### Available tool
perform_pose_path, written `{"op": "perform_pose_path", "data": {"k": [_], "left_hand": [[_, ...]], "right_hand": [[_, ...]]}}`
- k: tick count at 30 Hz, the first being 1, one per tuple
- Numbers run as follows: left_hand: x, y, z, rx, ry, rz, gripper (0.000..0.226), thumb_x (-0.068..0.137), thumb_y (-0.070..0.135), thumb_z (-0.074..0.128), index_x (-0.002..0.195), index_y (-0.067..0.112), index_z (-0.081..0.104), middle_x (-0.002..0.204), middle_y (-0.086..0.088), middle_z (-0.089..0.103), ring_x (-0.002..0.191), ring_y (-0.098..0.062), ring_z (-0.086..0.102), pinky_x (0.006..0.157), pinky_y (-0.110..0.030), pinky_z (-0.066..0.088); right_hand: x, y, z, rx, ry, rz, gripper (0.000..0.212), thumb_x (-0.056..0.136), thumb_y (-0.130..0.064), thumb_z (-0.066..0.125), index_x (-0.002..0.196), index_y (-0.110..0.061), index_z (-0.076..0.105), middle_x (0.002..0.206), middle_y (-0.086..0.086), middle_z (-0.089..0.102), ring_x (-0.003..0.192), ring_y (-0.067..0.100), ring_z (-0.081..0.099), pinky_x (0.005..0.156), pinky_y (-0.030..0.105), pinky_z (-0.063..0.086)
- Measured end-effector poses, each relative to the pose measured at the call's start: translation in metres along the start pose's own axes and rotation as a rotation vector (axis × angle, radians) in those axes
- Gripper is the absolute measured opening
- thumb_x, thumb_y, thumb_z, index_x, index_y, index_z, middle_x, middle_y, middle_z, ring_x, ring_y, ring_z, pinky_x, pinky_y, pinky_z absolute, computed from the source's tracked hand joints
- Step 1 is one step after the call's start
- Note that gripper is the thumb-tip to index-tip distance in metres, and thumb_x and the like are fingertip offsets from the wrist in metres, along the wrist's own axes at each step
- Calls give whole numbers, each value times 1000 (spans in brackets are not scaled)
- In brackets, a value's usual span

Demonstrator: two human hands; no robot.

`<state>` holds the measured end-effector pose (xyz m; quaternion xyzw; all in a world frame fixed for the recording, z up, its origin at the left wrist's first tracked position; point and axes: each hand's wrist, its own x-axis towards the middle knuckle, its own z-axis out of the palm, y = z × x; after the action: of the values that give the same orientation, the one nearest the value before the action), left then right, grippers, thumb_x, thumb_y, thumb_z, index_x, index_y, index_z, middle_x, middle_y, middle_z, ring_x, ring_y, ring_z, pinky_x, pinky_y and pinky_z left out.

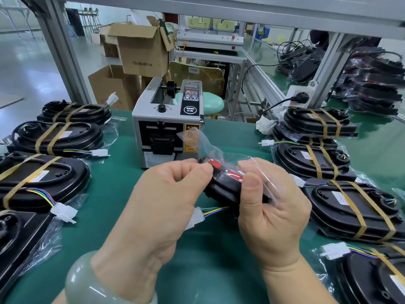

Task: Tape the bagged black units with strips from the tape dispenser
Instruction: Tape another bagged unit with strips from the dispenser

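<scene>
I hold a bagged black unit (221, 187) with a red part above the green mat, in the middle of the head view. My left hand (162, 194) pinches its upper left end through the clear plastic bag (210, 145). My right hand (269, 207) grips the unit's right side, thumb on top. A white connector (196, 217) on coloured wires hangs below it. The grey tape dispenser (166, 123) stands just behind my hands. No tape strip shows on either hand.
Taped black units lie in rows on the left (43, 181) and right (350, 207) of the green mat (122, 178). A pile of bagged units (372, 84) sits far right. Cardboard boxes (140, 51) and a stool (201, 104) stand beyond the bench edge.
</scene>
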<state>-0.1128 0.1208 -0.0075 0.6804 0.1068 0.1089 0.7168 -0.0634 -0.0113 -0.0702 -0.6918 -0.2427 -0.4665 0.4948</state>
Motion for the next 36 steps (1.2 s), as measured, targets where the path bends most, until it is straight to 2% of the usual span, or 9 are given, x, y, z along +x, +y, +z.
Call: {"op": "perform_pose_path", "data": {"k": [6, 10, 12, 14, 15, 18, 20, 25, 36], "left_hand": [[-1, -2, 0, -3, 14, 7, 16, 71, 37, 65, 57, 32, 73, 79, 37, 66, 105, -2, 61, 103, -41, 43], [-2, -4, 0, -37, -12, 5, 18, 74, 33, 68, 57, 34, 73, 77, 31, 69, 103, -1, 60, 101, -37, 44], [-3, -3, -2, -90, -50, -19, 13, 61, 44, 68, 57, 32, 73, 78, 22, 72, 97, 0, 62, 89, -27, 48], [-5, -2, -4, -121, -89, -33, 25, 53, 50, 63, 59, 28, 73, 81, 13, 73, 85, 2, 62, 71, -15, 50], [-4, -2, -4, -116, -88, -34, 29, 53, 51, 63, 61, 25, 73, 84, 10, 74, 86, 1, 63, 71, -14, 50], [-4, -1, -3, -80, -57, -15, 22, 60, 47, 65, 62, 27, 74, 84, 21, 73, 106, -1, 61, 93, -29, 44], [-4, -1, -2, -56, -41, -1, 16, 70, 38, 67, 57, 32, 74, 78, 31, 69, 109, -3, 59, 100, -34, 42], [-2, -3, 1, -19, -31, 34, 28, 80, 30, 63, 54, 36, 72, 72, 36, 66, 107, -2, 59, 98, -34, 43], [2, -10, 2, 5, 61, 37, 12, 66, 44, 75, 60, 35, 72, 85, 36, 67, 98, 13, 59, 90, -31, 44]], "right_hand": [[0, -1, 1, 21, 9, -6, 34, 99, -34, 47, 93, -8, 69, 93, -5, 64, 84, 23, 65, 74, 39, 52], [0, 2, 0, 15, 2, 11, 40, 99, -34, 47, 90, -2, 70, 91, 4, 68, 84, 26, 65, 73, 43, 51], [-1, 2, -1, 5, 1, 18, 42, 99, -34, 46, 89, 0, 70, 89, 7, 69, 82, 27, 65, 72, 44, 50], [0, 2, 0, 10, 2, 18, 39, 99, -33, 47, 89, -3, 70, 90, 5, 69, 83, 26, 65, 73, 43, 51], [0, 1, 0, 21, 3, 14, 36, 99, -33, 47, 90, -7, 70, 91, 2, 68, 84, 24, 65, 73, 42, 51], [1, -1, 0, 41, 8, -3, 30, 98, -33, 48, 93, -13, 69, 92, -3, 65, 85, 22, 65, 75, 39, 52], [1, -1, 0, 30, 8, -7, 27, 98, -34, 47, 96, -15, 66, 93, -1, 66, 86, 23, 66, 75, 40, 52], [1, -1, 0, 18, 7, -8, 27, 98, -35, 47, 97, -15, 64, 95, -3, 65, 87, 20, 66, 77, 36, 52], [3, -2, 0, 26, 0, -34, 22, 98, -34, 47, 98, -18, 62, 97, -10, 62, 87, 17, 65, 78, 32, 51]]}}
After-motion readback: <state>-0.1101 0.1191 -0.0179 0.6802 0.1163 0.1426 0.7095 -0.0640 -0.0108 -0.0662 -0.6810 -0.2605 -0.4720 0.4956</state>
